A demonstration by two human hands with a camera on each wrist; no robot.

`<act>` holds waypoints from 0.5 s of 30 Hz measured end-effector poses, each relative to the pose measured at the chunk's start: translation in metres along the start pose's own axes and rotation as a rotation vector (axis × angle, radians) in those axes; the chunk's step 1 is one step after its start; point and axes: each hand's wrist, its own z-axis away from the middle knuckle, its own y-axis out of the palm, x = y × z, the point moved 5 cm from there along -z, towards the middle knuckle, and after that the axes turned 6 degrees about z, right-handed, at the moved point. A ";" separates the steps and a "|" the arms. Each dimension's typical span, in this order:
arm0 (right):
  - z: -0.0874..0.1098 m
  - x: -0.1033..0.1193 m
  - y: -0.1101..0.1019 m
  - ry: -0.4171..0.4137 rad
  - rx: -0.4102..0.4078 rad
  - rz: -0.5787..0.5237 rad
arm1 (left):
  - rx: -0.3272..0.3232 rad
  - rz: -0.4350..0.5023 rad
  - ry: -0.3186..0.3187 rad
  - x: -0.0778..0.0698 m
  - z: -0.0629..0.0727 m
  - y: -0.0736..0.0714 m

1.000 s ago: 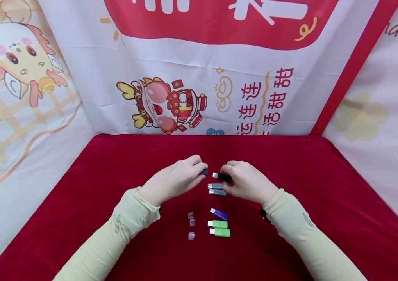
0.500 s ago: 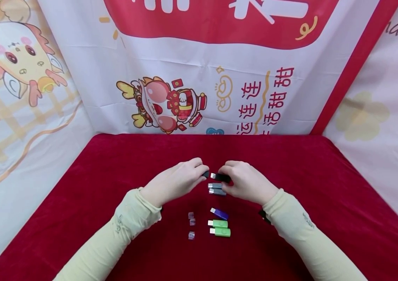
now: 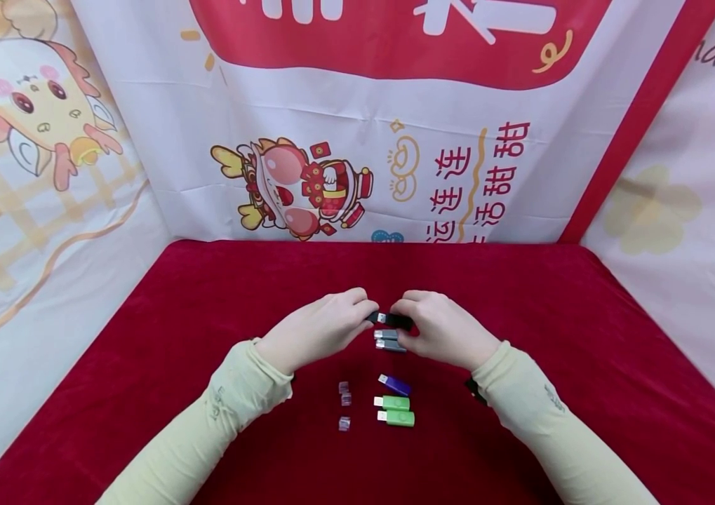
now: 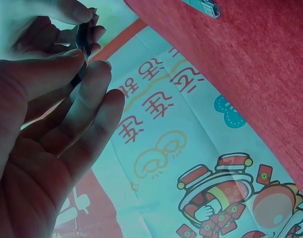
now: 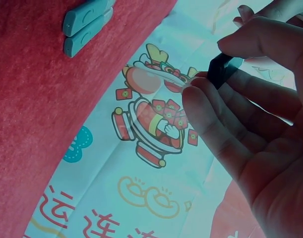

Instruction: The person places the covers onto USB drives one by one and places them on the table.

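Observation:
Between the thumb and fingers of my left hand (image 3: 325,324) is a small black cap (image 3: 372,318), mostly covered by the fingertips. My right hand (image 3: 442,328) pinches a black USB stick (image 3: 401,321), its silver plug (image 3: 382,318) pointing left. The plug's tip is at the cap's opening; whether it is inside, I cannot tell. In the right wrist view the black stick (image 5: 221,70) sits between thumb and fingers. Just below the right fingers lie two grey USB sticks (image 3: 389,344), side by side with their plugs to the left.
Nearer me on the red cloth (image 3: 256,449) lie a purple USB stick (image 3: 396,386) and two green USB sticks (image 3: 398,419). Left of them are a few small clear caps (image 3: 344,423). Printed white curtains (image 3: 332,105) stand behind and beside the table.
The hands have come closer together. The gap between the black cap and the black USB stick's plug has closed. The sticks and caps on the cloth have stayed put.

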 end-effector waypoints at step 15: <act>0.001 0.003 0.000 -0.023 -0.007 -0.027 | 0.000 -0.014 0.019 -0.001 0.000 0.004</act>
